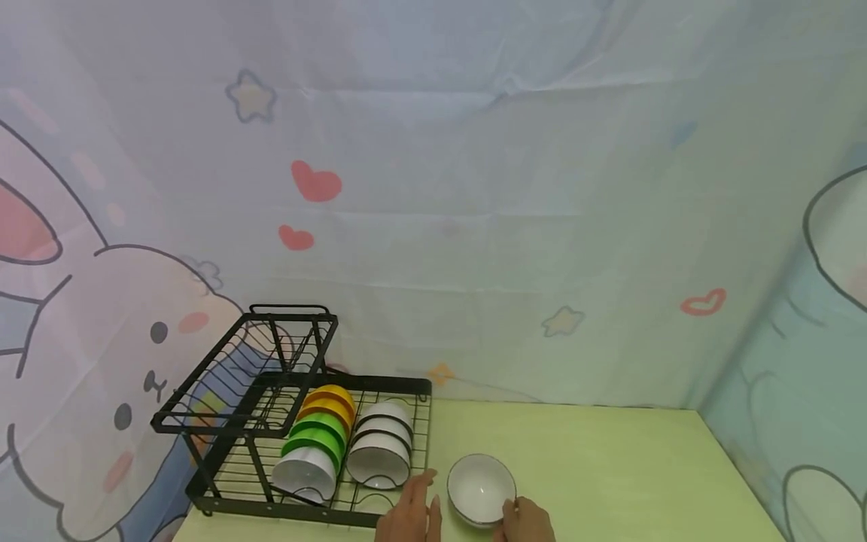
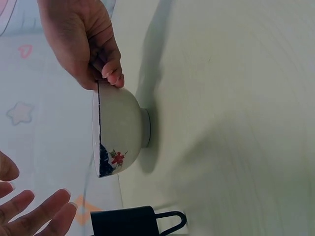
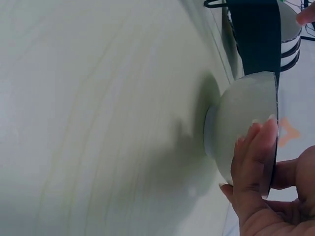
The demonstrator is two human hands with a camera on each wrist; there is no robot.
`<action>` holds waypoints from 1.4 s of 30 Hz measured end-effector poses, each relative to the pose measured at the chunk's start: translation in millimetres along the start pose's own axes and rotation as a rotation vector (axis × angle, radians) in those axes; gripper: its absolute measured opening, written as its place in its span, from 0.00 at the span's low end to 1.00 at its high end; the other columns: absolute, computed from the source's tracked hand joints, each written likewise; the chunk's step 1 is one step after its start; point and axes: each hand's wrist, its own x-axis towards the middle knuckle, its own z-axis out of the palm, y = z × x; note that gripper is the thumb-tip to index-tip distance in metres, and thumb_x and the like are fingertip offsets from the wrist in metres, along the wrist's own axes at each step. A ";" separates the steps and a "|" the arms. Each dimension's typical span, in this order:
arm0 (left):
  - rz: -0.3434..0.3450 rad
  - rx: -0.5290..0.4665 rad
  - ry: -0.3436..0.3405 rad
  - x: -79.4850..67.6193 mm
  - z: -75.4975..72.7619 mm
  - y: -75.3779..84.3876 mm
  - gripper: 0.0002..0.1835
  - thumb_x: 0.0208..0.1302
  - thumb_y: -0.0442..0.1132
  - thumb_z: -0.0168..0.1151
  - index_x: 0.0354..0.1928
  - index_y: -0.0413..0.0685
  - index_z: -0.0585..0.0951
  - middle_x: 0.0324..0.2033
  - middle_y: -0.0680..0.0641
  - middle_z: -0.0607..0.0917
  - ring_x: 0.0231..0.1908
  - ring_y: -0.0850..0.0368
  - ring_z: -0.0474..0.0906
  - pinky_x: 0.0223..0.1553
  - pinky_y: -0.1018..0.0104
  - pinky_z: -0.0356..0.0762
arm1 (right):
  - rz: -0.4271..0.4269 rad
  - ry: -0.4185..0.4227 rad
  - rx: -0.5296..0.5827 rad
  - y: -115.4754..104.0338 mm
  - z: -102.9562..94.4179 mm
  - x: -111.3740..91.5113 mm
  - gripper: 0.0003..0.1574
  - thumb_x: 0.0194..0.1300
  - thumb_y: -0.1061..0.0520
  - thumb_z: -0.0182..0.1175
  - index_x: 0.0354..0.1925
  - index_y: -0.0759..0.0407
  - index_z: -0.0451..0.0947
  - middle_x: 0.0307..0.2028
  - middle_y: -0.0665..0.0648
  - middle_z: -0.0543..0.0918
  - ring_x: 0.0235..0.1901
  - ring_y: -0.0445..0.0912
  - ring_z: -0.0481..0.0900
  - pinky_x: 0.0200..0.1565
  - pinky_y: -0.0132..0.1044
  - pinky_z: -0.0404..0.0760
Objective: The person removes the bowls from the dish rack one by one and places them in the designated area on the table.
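A white bowl (image 1: 481,489) with a dark rim stays upright close over the table. Its near right rim is between the thumb and fingers of my right hand (image 1: 527,522), which pinches it; the thumb is inside and the fingers lie along the outer wall in the right wrist view. A red flower and dark blue pattern decorate the bowl's side (image 2: 120,132) in the left wrist view. Just left of the bowl, my left hand (image 1: 409,516) holds nothing, its fingers spread and apart from the bowl, near the rack's front right corner.
A black two-tier dish rack (image 1: 393,385) stands at the left. Its lower tier has a row of yellow bowls (image 1: 330,403), green bowls (image 1: 318,429) and a white bowl (image 1: 305,473), beside a row of dark-rimmed white bowls (image 1: 379,452). A printed cloth hangs behind the pale green table (image 1: 596,467).
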 end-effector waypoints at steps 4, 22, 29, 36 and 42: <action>0.016 0.008 0.054 -4.2 0.5 -2.3 0.15 0.69 0.40 0.58 0.56 0.52 0.77 0.44 0.50 0.84 0.14 0.72 0.63 0.14 0.73 0.58 | -0.002 -0.018 0.021 5.2 -2.0 -4.4 0.33 0.77 0.52 0.44 0.60 0.83 0.65 0.24 0.57 0.84 0.26 0.47 0.82 0.39 0.44 0.83; 0.203 0.199 0.176 23.1 -11.3 -33.5 0.20 0.63 0.37 0.64 0.57 0.42 0.78 0.51 0.43 0.83 0.51 0.47 0.81 0.47 0.51 0.81 | -0.184 0.050 0.047 19.3 -35.9 -28.2 0.39 0.78 0.44 0.42 0.69 0.76 0.56 0.39 0.56 0.88 0.31 0.41 0.84 0.43 0.47 0.81; 0.188 0.333 0.152 46.6 -28.1 -55.6 0.19 0.67 0.38 0.59 0.58 0.41 0.77 0.53 0.39 0.82 0.53 0.41 0.79 0.50 0.46 0.79 | -0.206 0.057 0.057 26.0 -47.3 -41.2 0.36 0.78 0.50 0.46 0.70 0.75 0.56 0.42 0.61 0.87 0.30 0.42 0.83 0.33 0.35 0.77; 0.142 0.406 0.027 67.6 -44.3 -75.2 0.20 0.66 0.40 0.61 0.58 0.40 0.77 0.53 0.35 0.80 0.51 0.36 0.79 0.47 0.40 0.79 | -0.210 0.080 0.022 30.4 -54.6 -49.2 0.33 0.79 0.53 0.44 0.71 0.74 0.56 0.45 0.63 0.87 0.31 0.42 0.84 0.32 0.34 0.76; 0.168 0.420 -0.005 64.3 -46.4 -71.7 0.15 0.61 0.35 0.64 0.48 0.37 0.76 0.44 0.35 0.80 0.40 0.39 0.79 0.33 0.47 0.80 | -0.197 0.089 0.025 40.9 -58.8 -56.9 0.32 0.79 0.53 0.43 0.71 0.72 0.56 0.47 0.64 0.86 0.35 0.46 0.86 0.34 0.35 0.80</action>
